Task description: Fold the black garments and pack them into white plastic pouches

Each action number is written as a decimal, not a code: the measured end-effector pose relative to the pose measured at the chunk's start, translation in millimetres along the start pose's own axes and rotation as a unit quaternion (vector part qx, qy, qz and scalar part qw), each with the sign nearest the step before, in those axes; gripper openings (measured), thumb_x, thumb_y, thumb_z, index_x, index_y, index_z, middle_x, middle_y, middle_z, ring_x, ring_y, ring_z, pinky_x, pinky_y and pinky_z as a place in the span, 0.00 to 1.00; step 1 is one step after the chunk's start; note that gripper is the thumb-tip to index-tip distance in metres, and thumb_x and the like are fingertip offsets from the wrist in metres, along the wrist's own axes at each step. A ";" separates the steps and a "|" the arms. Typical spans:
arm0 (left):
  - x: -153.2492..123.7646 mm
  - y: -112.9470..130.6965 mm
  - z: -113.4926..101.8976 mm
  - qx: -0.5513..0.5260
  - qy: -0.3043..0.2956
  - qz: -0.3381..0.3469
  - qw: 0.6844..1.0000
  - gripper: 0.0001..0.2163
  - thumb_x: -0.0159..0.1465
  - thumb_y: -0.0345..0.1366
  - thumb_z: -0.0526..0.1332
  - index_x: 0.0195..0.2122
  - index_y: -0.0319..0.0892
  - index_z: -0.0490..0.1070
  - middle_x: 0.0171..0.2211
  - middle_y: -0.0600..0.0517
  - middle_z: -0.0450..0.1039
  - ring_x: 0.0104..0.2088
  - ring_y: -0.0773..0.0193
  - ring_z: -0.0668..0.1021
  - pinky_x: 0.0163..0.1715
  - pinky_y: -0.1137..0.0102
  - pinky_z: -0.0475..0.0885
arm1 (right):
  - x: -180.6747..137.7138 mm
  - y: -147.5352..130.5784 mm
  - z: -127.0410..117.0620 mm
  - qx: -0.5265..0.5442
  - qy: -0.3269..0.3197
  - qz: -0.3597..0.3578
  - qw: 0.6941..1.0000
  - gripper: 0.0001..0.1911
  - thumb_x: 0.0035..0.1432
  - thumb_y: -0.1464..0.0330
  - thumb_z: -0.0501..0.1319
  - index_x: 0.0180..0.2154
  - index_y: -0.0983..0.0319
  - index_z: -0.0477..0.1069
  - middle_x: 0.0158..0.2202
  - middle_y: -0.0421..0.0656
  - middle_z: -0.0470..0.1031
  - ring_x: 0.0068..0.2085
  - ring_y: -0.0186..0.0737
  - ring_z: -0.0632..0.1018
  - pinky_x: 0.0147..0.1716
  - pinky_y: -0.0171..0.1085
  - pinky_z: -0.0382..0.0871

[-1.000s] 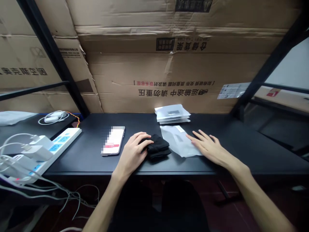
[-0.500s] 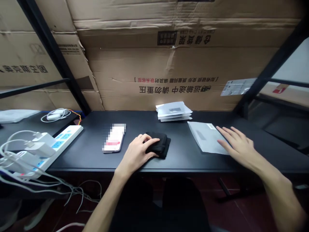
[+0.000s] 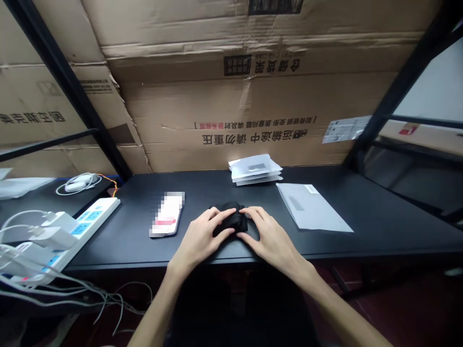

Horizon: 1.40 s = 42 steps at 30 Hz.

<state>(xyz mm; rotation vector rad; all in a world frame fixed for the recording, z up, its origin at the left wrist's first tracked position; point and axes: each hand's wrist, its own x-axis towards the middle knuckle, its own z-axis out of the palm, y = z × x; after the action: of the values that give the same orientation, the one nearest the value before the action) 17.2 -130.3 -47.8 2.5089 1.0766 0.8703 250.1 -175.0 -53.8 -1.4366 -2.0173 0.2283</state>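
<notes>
A small bundle of folded black cloth (image 3: 235, 220) lies on the dark desk close to its front edge; its exact kind does not show. My left hand (image 3: 206, 234) grips it from the left, thumb on the near side and fingers over the top. From the right, my right hand (image 3: 267, 236) pinches the bundle's other end between thumb and fingers. Both hands cover much of the cloth. To the right of my right hand lies a frosted plastic bag (image 3: 313, 209) with a small white label, touched by neither hand.
Behind the hands sits a stack of frosted bags (image 3: 255, 169). A phone (image 3: 167, 214) lies to the left. A power strip (image 3: 88, 219) with chargers and white cables (image 3: 104, 301) fills the left edge. Cardboard (image 3: 181, 96) stands behind the desk (image 3: 202, 183).
My right hand has left the frosted bag and moved left onto the black cloth, taking its right end. My left hand keeps its hold. The view has shifted slightly.
</notes>
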 end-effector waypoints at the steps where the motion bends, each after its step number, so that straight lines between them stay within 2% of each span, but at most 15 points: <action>1: 0.0 0.1 0.0 -0.005 0.003 -0.001 1.000 0.21 0.75 0.44 0.61 0.68 0.57 0.69 0.44 0.52 0.75 0.42 0.60 0.80 0.41 0.68 0.77 | 3.0 1.0 0.7 0.005 0.007 0.005 1.000 0.17 0.69 0.64 0.63 0.58 0.55 0.71 0.60 0.49 0.74 0.55 0.51 0.80 0.52 0.51 0.78; 3: 0.2 -0.2 0.2 -0.013 0.015 -0.006 1.000 0.17 0.75 0.41 0.60 0.64 0.55 0.73 0.40 0.53 0.75 0.40 0.61 0.80 0.39 0.69 0.77 | 6.8 3.1 0.5 -0.003 0.012 0.004 1.000 0.10 0.69 0.68 0.60 0.51 0.55 0.73 0.57 0.47 0.76 0.51 0.49 0.82 0.47 0.47 0.79; 8: 1.5 -3.7 1.7 -0.052 0.082 -0.046 0.994 0.12 0.73 0.36 0.59 0.56 0.49 0.74 0.40 0.52 0.77 0.36 0.62 0.80 0.37 0.68 0.77 | 5.3 14.6 -7.8 -0.087 0.020 -0.006 0.996 0.09 0.65 0.72 0.59 0.45 0.55 0.73 0.49 0.43 0.80 0.41 0.47 0.80 0.42 0.46 0.75; 10: 1.5 -5.3 2.7 -0.072 0.111 -0.076 0.988 0.17 0.72 0.34 0.60 0.61 0.50 0.69 0.41 0.53 0.77 0.34 0.63 0.80 0.35 0.69 0.77 | 1.9 24.5 -15.8 -0.104 0.028 0.000 0.994 0.10 0.64 0.73 0.58 0.45 0.56 0.72 0.48 0.44 0.80 0.42 0.48 0.80 0.42 0.46 0.74; 14: 0.3 -6.3 3.3 -0.043 0.124 -0.107 0.986 0.35 0.69 0.33 0.62 0.75 0.51 0.50 0.39 0.54 0.76 0.29 0.64 0.79 0.32 0.68 0.76 | -7.9 47.7 -37.2 -0.132 0.030 0.024 0.991 0.09 0.64 0.73 0.56 0.45 0.56 0.70 0.47 0.45 0.79 0.42 0.49 0.79 0.39 0.46 0.73; 16: -0.4 -5.8 2.3 0.006 0.133 -0.106 0.985 0.37 0.69 0.35 0.62 0.76 0.50 0.48 0.41 0.53 0.74 0.33 0.62 0.80 0.35 0.66 0.77 | -13.3 56.4 -47.3 -0.149 0.020 0.039 0.988 0.09 0.64 0.72 0.56 0.45 0.56 0.69 0.47 0.45 0.79 0.42 0.50 0.79 0.37 0.45 0.73; 18: -0.2 -4.9 1.0 0.057 0.135 -0.079 0.986 0.33 0.69 0.37 0.63 0.75 0.48 0.54 0.48 0.47 0.72 0.44 0.56 0.80 0.44 0.61 0.79 | -17.8 61.6 -54.9 -0.162 0.008 0.043 0.986 0.10 0.64 0.72 0.55 0.45 0.55 0.69 0.48 0.46 0.78 0.43 0.51 0.79 0.36 0.46 0.73; 21: 4.4 -1.3 2.0 0.088 0.089 0.004 0.992 0.29 0.70 0.36 0.63 0.72 0.48 0.60 0.61 0.41 0.66 0.61 0.48 0.73 0.59 0.52 0.74 | -22.3 63.9 -60.8 -0.173 -0.005 0.009 0.985 0.11 0.64 0.72 0.56 0.47 0.55 0.70 0.50 0.47 0.78 0.48 0.53 0.79 0.44 0.50 0.75; 23: 10.5 4.1 6.8 0.095 0.052 0.042 0.993 0.28 0.70 0.36 0.65 0.70 0.49 0.63 0.64 0.41 0.66 0.65 0.47 0.70 0.63 0.50 0.71 | -23.7 63.4 -60.9 -0.167 -0.013 -0.031 0.985 0.12 0.66 0.71 0.57 0.49 0.55 0.71 0.52 0.47 0.78 0.52 0.54 0.79 0.50 0.53 0.75; 25: 17.9 11.7 14.2 0.113 0.033 0.048 0.992 0.25 0.70 0.36 0.65 0.68 0.47 0.66 0.63 0.42 0.69 0.64 0.46 0.71 0.61 0.50 0.72 | -24.1 62.2 -58.1 -0.158 -0.018 -0.065 0.985 0.12 0.69 0.69 0.59 0.52 0.55 0.70 0.55 0.48 0.77 0.54 0.54 0.78 0.52 0.53 0.75; 29: 28.5 23.5 25.4 0.143 0.041 0.010 0.989 0.18 0.69 0.31 0.64 0.60 0.46 0.73 0.56 0.45 0.76 0.56 0.48 0.76 0.55 0.52 0.75 | -23.3 59.9 -49.5 -0.152 -0.002 -0.100 0.983 0.11 0.73 0.68 0.58 0.55 0.56 0.70 0.54 0.49 0.78 0.54 0.52 0.78 0.53 0.53 0.75; 32: 27.9 20.2 21.8 0.088 0.082 -0.044 0.992 0.13 0.70 0.30 0.62 0.54 0.49 0.76 0.52 0.49 0.78 0.52 0.53 0.79 0.52 0.58 0.77 | -22.6 60.5 -46.8 -0.146 0.009 -0.108 0.983 0.08 0.75 0.68 0.56 0.52 0.56 0.71 0.50 0.47 0.79 0.51 0.50 0.79 0.51 0.51 0.76; 37: 11.4 -3.3 1.7 -0.019 0.192 -0.144 0.971 0.19 0.73 0.37 0.59 0.65 0.49 0.68 0.59 0.47 0.77 0.54 0.53 0.82 0.54 0.58 0.78 | -24.8 66.6 -48.1 -0.121 0.017 -0.086 0.989 0.06 0.75 0.66 0.57 0.48 0.54 0.72 0.47 0.45 0.80 0.49 0.50 0.81 0.48 0.50 0.75; 40: -2.7 -16.2 -10.0 0.002 0.198 -0.202 0.959 0.25 0.73 0.40 0.60 0.70 0.49 0.62 0.59 0.45 0.77 0.46 0.53 0.84 0.50 0.55 0.81 | -28.5 70.3 -48.4 -0.099 0.023 -0.073 0.992 0.05 0.74 0.65 0.58 0.47 0.54 0.73 0.47 0.44 0.81 0.50 0.50 0.80 0.51 0.50 0.74; 42: -10.6 -22.9 -15.7 0.028 0.180 -0.214 0.960 0.27 0.72 0.41 0.61 0.71 0.49 0.59 0.61 0.44 0.75 0.47 0.52 0.84 0.52 0.52 0.80 | -31.0 72.1 -49.1 -0.085 0.021 -0.060 0.994 0.06 0.75 0.63 0.58 0.47 0.54 0.73 0.48 0.44 0.81 0.51 0.51 0.80 0.53 0.51 0.72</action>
<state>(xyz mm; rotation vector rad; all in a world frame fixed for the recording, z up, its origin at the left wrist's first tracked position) -11.2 -122.1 -50.7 2.0687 1.6978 1.1932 341.6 -185.6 -62.9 -1.4025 -2.1227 -0.0260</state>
